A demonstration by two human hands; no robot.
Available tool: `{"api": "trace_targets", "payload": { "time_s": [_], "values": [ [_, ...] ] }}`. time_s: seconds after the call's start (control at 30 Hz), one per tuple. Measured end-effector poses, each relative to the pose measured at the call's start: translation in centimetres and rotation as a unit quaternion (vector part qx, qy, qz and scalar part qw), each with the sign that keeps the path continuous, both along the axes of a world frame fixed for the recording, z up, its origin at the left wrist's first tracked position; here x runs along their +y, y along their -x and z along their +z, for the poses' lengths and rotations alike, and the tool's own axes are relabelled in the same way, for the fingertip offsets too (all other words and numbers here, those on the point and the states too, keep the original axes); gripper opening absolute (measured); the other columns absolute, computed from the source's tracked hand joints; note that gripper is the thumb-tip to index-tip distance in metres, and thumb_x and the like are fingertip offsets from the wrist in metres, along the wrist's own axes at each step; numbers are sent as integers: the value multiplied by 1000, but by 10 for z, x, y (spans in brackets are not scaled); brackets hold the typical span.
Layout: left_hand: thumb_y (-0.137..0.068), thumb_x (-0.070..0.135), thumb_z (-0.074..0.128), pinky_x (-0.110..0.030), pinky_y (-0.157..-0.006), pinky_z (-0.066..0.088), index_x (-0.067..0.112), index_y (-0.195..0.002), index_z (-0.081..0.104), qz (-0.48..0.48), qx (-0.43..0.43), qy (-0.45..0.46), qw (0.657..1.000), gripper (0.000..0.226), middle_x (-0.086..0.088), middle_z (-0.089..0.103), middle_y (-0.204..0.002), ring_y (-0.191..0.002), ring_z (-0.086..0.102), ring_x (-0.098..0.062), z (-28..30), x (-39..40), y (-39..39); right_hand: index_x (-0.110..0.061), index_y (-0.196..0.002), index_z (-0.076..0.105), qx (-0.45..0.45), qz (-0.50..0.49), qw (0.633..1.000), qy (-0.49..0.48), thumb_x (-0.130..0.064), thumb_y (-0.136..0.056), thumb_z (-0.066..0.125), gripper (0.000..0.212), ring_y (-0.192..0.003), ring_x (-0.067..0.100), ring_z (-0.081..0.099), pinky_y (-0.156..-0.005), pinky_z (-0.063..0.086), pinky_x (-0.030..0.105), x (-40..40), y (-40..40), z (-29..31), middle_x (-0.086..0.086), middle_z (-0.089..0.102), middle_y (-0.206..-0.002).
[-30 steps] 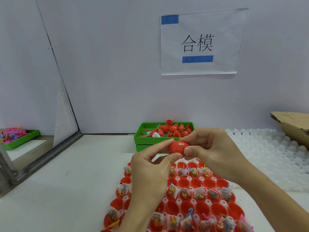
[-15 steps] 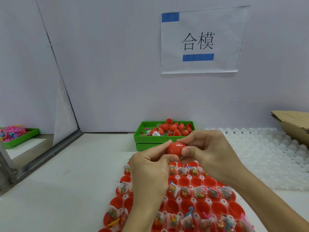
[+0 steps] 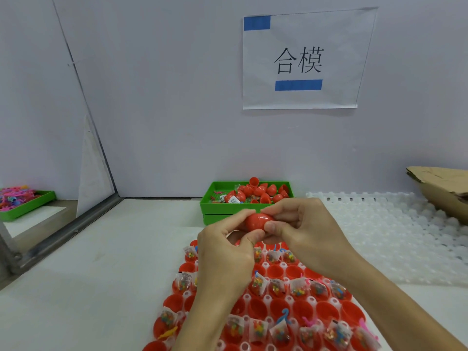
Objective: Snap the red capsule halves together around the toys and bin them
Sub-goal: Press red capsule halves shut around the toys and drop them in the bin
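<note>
Head view: both hands' grip clamps red capsule (image 3: 257,221), hiding green bin (image 3: 247,208) front.

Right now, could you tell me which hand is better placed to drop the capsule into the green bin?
Probably the right hand: it pinches the capsule nearer the green bin than the left hand.

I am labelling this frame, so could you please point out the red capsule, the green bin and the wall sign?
red capsule (image 3: 258,220): head view, exposed shell.
green bin (image 3: 210,207): head view, front wall.
wall sign (image 3: 298,60): head view, printed characters.
</note>
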State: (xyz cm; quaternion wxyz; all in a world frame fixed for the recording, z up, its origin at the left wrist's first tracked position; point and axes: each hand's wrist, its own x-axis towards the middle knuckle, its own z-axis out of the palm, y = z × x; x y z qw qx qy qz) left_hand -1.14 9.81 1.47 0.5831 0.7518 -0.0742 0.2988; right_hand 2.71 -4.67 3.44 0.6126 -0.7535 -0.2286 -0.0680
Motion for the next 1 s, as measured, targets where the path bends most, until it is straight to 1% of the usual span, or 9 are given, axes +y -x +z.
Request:
{"api": "trace_targets", "payload": {
  "time_s": [0.13, 0.3, 0.47, 0.57, 0.67, 0.73, 0.8, 0.93, 1.0],
  "values": [
    [-85, 2, 74, -10, -75, 53, 19, -114, 72, -36, 22, 33, 999, 34, 7, 75, -101, -92, 71, 1, 2, 5, -2, -9, -117, 72, -3, 26, 999, 25, 1, -96, 58, 27, -84, 15, 76, -77, 61, 27, -2, 2, 4, 0, 79, -92],
    [-90, 0, 67, -4, -75, 49, 32, -113, 65, -48, 22, -17, 998, 39, 18, 72, -102, -100, 66, 7, 0, 4, -1, -12, -104, 76, 13, -7, 1000, -3, -4, -89, 71, 18, -77, 17, 76, -70, 60, 24, -4, 1, 5, 0, 79, -86],
    [-89, 1, 69, -16, -85, 55, 35, -112, 66, -92, 10, -31, 995, 41, 21, 70, -106, -107, 66, 0, -1, 4, -1, -20, -99, 71, 90, 13, 995, -29, -13, -76, 83, 26, -83, 20, 75, -72, 58, 28, -6, 1, 3, 3, 76, -93],
    [-91, -6, 62, -12, -83, 53, 39, -105, 64, -76, -3, -56, 995, 47, 24, 69, -103, -102, 66, 4, -2, 5, -1, -14, -111, 68, 169, 93, 977, -86, -20, -71, 81, 42, -94, 26, 74, -76, 58, 31, -3, 2, 1, 10, 75, -103],
    [-95, -1, 59, -12, -87, 51, 43, -107, 61, -58, -11, -85, 995, 46, 28, 67, -110, -112, 61, 7, -3, 5, -1, -6, -120, 67, 205, 165, 953, -149, -14, -82, 72, 40, -102, 29, 72, -82, 59, 34, 0, 3, 3, 14, 73, -113],
    [-96, 2, 59, -13, -90, 51, 45, -107, 59, -60, -18, -78, 995, 45, 26, 66, -117, -118, 58, 6, -3, 4, -2, -3, -120, 67, 204, 174, 947, -177, -13, -83, 70, 38, -104, 28, 72, -83, 59, 34, 1, 4, 4, 16, 73, -115],
    [-96, 1, 58, -15, -94, 50, 45, -106, 61, -78, -18, -54, 995, 45, 16, 64, -128, -124, 56, 1, -3, 3, -2, -1, -119, 67, 204, 176, 943, -193, -13, -84, 68, 37, -103, 27, 72, -83, 59, 32, 2, 5, 3, 18, 72, -114],
    [-93, -6, 57, -3, -94, 40, 42, -102, 71, -102, 9, -11, 995, 51, 22, 45, -148, -131, 36, 19, -1, 4, -1, 4, -114, 69, 214, 166, 941, -203, -15, -86, 63, 35, -101, 27, 71, -85, 58, 30, 7, 4, -3, 24, 71, -112],
    [-91, -7, 61, -3, -91, 43, 42, -102, 73, -112, 23, 21, 993, 52, 17, 47, -147, -127, 42, 19, -1, 5, -1, 4, -110, 70, 206, 153, 946, -197, -16, -86, 62, 33, -97, 26, 72, -84, 58, 30, 8, 4, -5, 24, 72, -109]
  ]
}}
